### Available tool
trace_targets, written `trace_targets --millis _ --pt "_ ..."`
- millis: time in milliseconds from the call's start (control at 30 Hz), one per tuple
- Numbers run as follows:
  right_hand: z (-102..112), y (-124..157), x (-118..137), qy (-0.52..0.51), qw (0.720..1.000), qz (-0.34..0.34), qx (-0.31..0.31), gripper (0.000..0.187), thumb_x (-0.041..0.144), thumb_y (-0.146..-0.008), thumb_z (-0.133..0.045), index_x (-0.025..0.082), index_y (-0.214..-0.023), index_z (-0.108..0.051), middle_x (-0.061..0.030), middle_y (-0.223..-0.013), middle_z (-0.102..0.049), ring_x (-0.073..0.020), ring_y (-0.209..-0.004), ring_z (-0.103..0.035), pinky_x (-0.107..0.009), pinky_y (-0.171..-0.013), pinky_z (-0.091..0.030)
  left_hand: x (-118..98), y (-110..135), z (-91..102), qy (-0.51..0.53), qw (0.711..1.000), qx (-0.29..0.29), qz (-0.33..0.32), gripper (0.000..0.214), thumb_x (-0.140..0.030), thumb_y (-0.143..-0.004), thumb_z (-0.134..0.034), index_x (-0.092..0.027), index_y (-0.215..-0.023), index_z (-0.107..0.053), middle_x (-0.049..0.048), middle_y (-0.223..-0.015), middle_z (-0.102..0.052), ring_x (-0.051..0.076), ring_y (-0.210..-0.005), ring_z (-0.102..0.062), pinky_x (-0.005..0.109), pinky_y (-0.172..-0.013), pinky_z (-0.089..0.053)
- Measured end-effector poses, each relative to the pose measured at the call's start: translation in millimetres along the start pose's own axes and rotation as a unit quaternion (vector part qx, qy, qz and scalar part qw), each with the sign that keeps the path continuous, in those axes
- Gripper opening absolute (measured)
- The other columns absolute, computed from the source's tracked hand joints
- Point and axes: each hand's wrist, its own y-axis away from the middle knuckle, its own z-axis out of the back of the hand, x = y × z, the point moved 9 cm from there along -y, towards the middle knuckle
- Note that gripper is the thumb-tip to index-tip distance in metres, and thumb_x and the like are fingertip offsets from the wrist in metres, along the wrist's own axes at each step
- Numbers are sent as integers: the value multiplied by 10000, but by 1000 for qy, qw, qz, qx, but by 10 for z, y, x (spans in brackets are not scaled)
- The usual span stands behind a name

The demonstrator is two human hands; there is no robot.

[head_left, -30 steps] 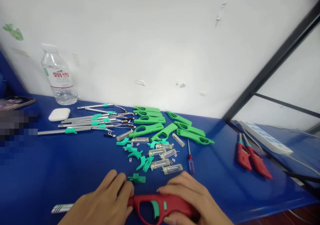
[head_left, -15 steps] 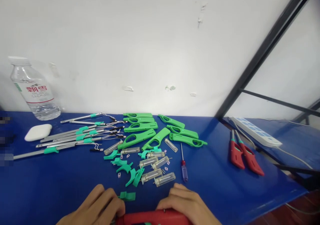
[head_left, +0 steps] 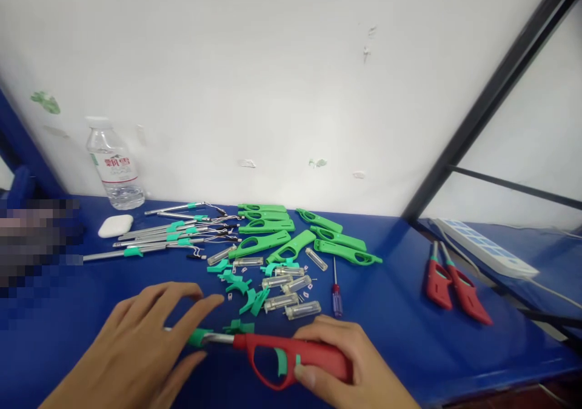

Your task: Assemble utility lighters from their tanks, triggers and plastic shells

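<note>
A red gas lighter point(head_left: 318, 355) with a green trigger lies across the front of the blue table area, its metal barrel pointing left. My right hand point(head_left: 350, 360) is wrapped around its body, thumb near the small green switch. Around the barrel's green sleeve point(head_left: 198, 337), my left hand point(head_left: 150, 336) has its fingers apart, and the barrel's tip is hidden behind it. Just beyond the barrel lies a loose green trigger piece point(head_left: 240, 326). Farther back are more green trigger pieces point(head_left: 239, 284) and several clear fuel tanks point(head_left: 302, 309).
Green lighter shell halves point(head_left: 291, 246) lie near the wall, with metal barrels point(head_left: 154, 234) and wires to their left. A screwdriver point(head_left: 336, 300) and two red lighters point(head_left: 468, 297) are to the right. A water bottle point(head_left: 119, 176), white case point(head_left: 115, 226) and power strip point(head_left: 488, 248) stand farther out.
The red lighter has come up into fuller view, its barrel now visible. My left hand has moved left and its fingers have spread; my right hand still grips the body. The camera view has shifted.
</note>
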Motion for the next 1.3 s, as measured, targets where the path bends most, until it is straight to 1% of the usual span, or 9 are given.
trace_targets --millis 100,167,233,367,500,733,933,1067,1300 --pt "48 81 -98 -21 998 -47 -29 404 631 -861 -781 316 -1105 -842 -57 -1186 -777 -315 -1177 -683 -387 -1051 -521 97 -22 5 27 999 35 1 290 -163 -909 -548 -330 -1035 -749 -5 -1014 -759 254 -929 -707 362 -823 -469" --pt "68 123 -146 -36 996 -63 -43 444 650 -840 -793 308 -1120 -839 -64 -1207 -768 -321 -1188 -677 -406 -1075 -513 9 -92 33 58 997 52 -26 286 -112 -890 -548 -316 -916 -746 -43 -896 -771 202 -802 -723 313 -752 -478" --pt "61 136 -169 -42 997 -59 -39 476 658 -829 -801 303 -1145 -832 -70 -1224 -762 -326 -1195 -674 -426 -1094 -505 -205 -151 67 87 991 65 -79 290 -105 -866 -599 -331 -955 -757 -72 -877 -788 187 -788 -747 294 -756 -507" --pt "9 103 -163 -24 999 -28 -9 488 660 -843 -788 296 -1166 -829 -87 -1240 -756 -334 -1207 -669 -457 -1111 -498 -455 -177 57 60 992 74 -80 336 -56 -925 -548 -305 -1031 -746 -60 -960 -818 194 -833 -783 302 -829 -565" --pt "47 87 -140 -29 999 -20 -36 467 647 -840 -794 304 -1154 -839 -81 -1225 -775 -335 -1197 -676 -448 -1094 -511 -448 -177 122 66 996 41 -54 270 -147 -994 -560 -300 -1127 -738 -32 -1034 -827 214 -921 -791 288 -824 -588" --pt "99 84 -146 -67 995 -44 -56 442 594 -787 -857 300 -1117 -858 -75 -1210 -785 -338 -1182 -686 -451 -1102 -495 -524 -271 45 86 988 106 -75 257 -89 -988 -531 -244 -968 -735 -21 -885 -789 195 -775 -749 267 -733 -584" --pt "161 74 -261 -80 995 -24 -59 480 597 -814 -843 263 -1159 -847 -107 -1265 -750 -347 -1188 -685 -473 -1069 -520 -698 -326 97 52 993 -4 -105 424 -54 -1023 -339 -213 -917 -717 38 -830 -771 212 -676 -715 312 -649 -571" --pt "150 35 -245 -82 996 -19 -7 493 614 -840 -807 225 -1139 -853 -97 -1098 -773 -301 -948 -727 -378 -826 -597 -786 -351 199 77 989 -52 -117 358 -36 -1008 -393 -205 -978 -707 18 -799 -759 202 -668 -704 314 -674 -576" --pt "73 -25 -60 -155 987 9 48 466 588 -851 -799 171 -1050 -860 -44 -879 -713 -137 -624 -564 -263 -589 -472 -752 -330 191 75 988 -81 -111 338 -62 -1045 -395 -209 -1050 -699 8 -832 -756 187 -690 -699 317 -686 -539"
